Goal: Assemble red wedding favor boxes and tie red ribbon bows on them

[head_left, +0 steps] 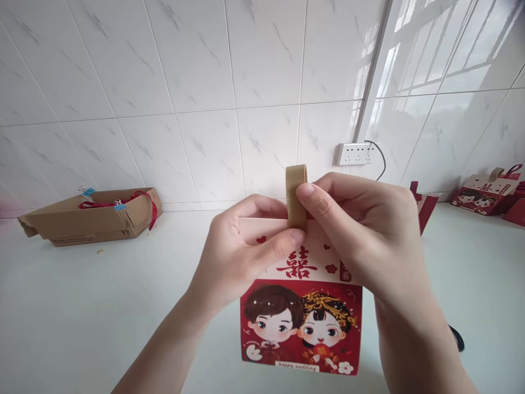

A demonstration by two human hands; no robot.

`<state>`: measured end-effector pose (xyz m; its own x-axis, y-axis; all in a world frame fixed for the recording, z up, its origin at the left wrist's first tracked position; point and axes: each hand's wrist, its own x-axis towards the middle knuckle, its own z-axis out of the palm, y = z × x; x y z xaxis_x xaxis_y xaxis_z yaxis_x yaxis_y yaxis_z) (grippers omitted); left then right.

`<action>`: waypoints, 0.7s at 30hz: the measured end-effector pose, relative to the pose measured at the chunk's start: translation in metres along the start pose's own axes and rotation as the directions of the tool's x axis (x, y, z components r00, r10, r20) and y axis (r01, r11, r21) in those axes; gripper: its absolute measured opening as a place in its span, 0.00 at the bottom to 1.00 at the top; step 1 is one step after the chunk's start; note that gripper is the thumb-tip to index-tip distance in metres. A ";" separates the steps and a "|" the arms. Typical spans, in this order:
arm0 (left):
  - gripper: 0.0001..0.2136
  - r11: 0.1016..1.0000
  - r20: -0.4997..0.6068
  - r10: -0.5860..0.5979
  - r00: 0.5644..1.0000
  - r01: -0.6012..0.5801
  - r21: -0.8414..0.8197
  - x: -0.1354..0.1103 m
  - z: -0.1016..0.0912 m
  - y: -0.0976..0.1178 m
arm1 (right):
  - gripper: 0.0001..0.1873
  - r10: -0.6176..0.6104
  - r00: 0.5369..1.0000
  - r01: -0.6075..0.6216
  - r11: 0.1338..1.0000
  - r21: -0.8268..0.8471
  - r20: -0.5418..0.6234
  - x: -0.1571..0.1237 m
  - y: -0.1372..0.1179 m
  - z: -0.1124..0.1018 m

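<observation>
A red and cream wedding gift box (301, 328) with two cartoon figures hangs upright in front of me. From its top edge rises a loop of gold ribbon (296, 189). My left hand (250, 241) pinches the box's cream top at the foot of the loop, thumb in front and fingers behind. The thumb of my right hand (361, 224) presses on the right edge of the ribbon loop, its other fingers curled behind. What those rear fingers touch is hidden.
An open cardboard box (98, 230) with red ribbon and binder clips stands at the left on the white table (123, 312). Finished-looking gift boxes (484, 194) sit at the far right. A power strip (356, 154) is on the tiled wall. A black object (456, 338) shows behind my right forearm.
</observation>
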<state>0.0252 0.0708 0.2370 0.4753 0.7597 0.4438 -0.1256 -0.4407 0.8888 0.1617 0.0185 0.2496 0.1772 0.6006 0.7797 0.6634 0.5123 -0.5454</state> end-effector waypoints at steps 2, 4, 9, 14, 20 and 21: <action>0.10 0.999 0.000 0.008 1.000 -0.008 -0.033 0.000 0.001 -0.001 | 0.21 -0.010 1.000 0.010 1.000 -0.014 -0.009 0.000 0.000 0.000; 0.10 0.999 0.003 0.000 1.000 0.000 -0.049 0.000 0.002 0.000 | 0.21 -0.011 1.000 0.010 1.000 -0.024 -0.021 0.000 0.000 0.000; 0.08 0.998 0.024 -0.056 0.998 0.057 -0.036 -0.002 0.001 0.005 | 0.20 0.007 1.000 -0.007 1.000 -0.001 -0.010 0.001 -0.001 0.000; 0.06 1.000 0.008 -0.020 1.000 0.020 -0.021 -0.003 0.002 0.003 | 0.17 0.036 0.999 -0.038 0.996 0.076 0.027 0.002 -0.002 -0.001; 0.05 0.991 0.186 -0.068 0.980 0.045 0.128 0.000 -0.008 0.002 | 0.11 0.069 0.986 -0.102 0.969 0.224 0.151 0.003 0.004 -0.007; 0.05 0.987 0.219 -0.092 0.971 0.061 0.146 0.001 -0.010 0.002 | 0.11 0.068 0.980 -0.113 0.963 0.244 0.187 0.003 0.006 -0.008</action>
<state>0.0167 0.0754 0.2401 0.6639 0.6739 0.3241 0.0320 -0.4586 0.8881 0.1720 0.0182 0.2514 0.0828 0.7379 0.6698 0.4418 0.5753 -0.6884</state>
